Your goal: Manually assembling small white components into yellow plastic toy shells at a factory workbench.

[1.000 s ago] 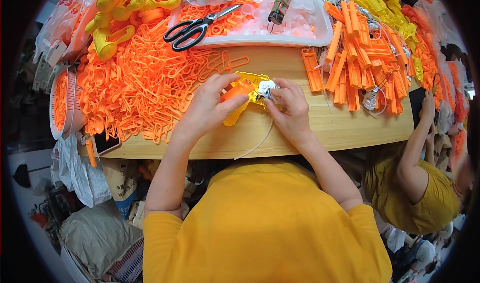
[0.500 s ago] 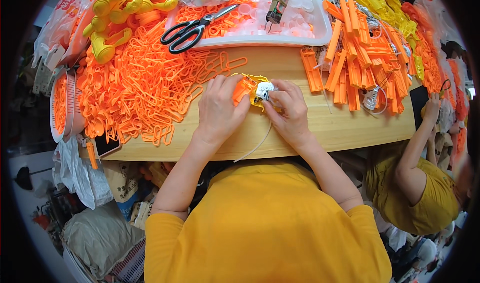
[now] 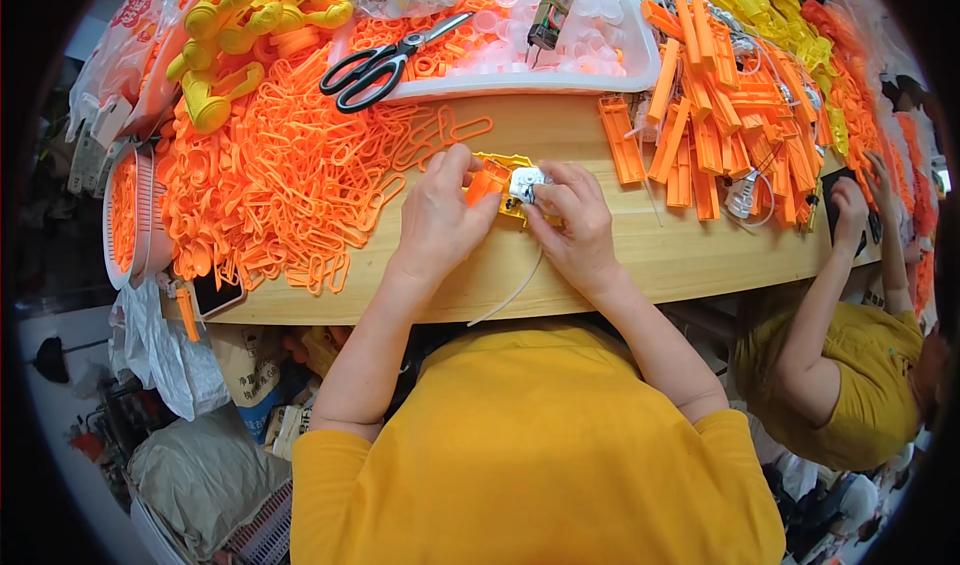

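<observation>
Both hands meet over the wooden table around a yellow plastic shell (image 3: pixel 515 158). My left hand (image 3: pixel 440 212) is closed on its left side, where an orange plastic piece (image 3: pixel 487 181) sits in the shell. Fingers of my right hand (image 3: pixel 578 215) pinch at a white gearbox-like part (image 3: pixel 526 181) in the shell's right half; dark bits, perhaps wires, show beside it. From under the right hand a thin pale cord (image 3: pixel 517 290) trails toward the table's near edge. What lies under the fingertips is partly hidden.
Orange loops and spoon-shaped pieces (image 3: pixel 270 175) are heaped at left. Scissors (image 3: pixel 395 62) rest across a white tray (image 3: pixel 640 77) of clear caps, with a dark screwdriver-like tool (image 3: pixel 553 10) on it. Orange battery-case-like parts (image 3: pixel 715 115) pile at right. A co-worker's arm (image 3: pixel 815 315) is beyond them.
My right fingers have shifted slightly over the white part, leaving more of it visible. The co-worker's hands at right have moved apart, and a small slim item now shows by the orange pile.
</observation>
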{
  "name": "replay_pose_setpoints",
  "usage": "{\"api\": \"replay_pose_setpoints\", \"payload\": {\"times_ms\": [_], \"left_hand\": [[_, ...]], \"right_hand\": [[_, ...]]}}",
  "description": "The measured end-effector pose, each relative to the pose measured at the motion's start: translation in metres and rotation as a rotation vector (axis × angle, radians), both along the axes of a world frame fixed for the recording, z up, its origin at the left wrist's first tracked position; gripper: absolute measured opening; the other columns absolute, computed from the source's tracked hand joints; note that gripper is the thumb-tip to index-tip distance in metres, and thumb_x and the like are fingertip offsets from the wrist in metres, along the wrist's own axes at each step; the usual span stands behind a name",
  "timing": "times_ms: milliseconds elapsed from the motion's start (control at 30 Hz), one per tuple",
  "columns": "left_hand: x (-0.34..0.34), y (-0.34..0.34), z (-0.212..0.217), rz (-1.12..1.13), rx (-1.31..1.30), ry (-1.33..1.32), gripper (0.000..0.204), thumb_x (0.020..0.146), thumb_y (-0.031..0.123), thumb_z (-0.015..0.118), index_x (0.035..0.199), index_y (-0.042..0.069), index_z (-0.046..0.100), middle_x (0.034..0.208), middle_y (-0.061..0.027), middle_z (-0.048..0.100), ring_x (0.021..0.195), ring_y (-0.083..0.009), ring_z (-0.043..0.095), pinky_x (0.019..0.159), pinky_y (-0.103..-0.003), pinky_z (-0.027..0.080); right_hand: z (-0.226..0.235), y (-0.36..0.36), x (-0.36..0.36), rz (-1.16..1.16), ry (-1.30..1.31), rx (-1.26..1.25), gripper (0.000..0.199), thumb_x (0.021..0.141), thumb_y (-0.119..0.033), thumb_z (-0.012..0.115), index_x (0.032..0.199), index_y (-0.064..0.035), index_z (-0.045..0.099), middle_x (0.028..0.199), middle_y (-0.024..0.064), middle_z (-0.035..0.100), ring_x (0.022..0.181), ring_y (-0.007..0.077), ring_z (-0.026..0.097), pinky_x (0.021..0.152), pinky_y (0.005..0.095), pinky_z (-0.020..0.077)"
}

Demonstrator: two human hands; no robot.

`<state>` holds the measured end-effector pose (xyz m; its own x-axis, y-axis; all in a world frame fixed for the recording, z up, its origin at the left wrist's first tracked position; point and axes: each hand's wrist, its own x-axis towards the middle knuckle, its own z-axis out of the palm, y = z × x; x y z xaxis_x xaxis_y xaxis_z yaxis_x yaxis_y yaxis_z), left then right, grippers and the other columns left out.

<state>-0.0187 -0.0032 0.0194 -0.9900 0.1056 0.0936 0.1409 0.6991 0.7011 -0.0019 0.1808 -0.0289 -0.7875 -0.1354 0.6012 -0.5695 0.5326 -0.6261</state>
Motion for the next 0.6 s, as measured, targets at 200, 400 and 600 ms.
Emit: {"api": "replay_pose_setpoints", "payload": {"times_ms": [200,400,600], "left_hand": [[0.006,-0.006,-0.004,-0.104,-0.065,0.113,0.035,0.082,0.016,0.072,0.105,0.002,0.05,0.101,-0.022,0.058,0.09,-0.043,0.061,0.073,-0.049,0.05],[-0.033,-0.021,0.02,-0.126,0.055,0.209,0.015,0.083,0.011,0.072,0.087,-0.003,0.068,0.078,-0.0152,0.063,0.065,-0.0289,0.063,0.065,-0.037,0.051],[-0.134,-0.015,0.041,-0.122,-0.211,0.47,0.011,0.083,0.011,0.068,0.087,0.001,0.07,0.087,-0.016,0.066,0.078,-0.0319,0.066,0.071,-0.042,0.052]], "right_hand": [[0.003,0.006,-0.008,0.065,0.002,0.021,0.029,0.073,0.0,0.078,0.097,-0.0016,0.061,0.115,0.0198,0.064,0.106,0.0398,0.06,0.09,0.0439,0.0501],[0.002,0.006,-0.009,0.113,0.003,0.015,0.031,0.073,0.001,0.078,0.099,-0.0013,0.061,0.115,0.0199,0.063,0.107,0.0395,0.06,0.09,0.0435,0.0502],[0.001,0.003,-0.012,0.136,0.031,0.008,0.031,0.074,0.001,0.077,0.1,-0.0008,0.06,0.118,0.0214,0.062,0.109,0.0414,0.059,0.09,0.0448,0.05]]}}
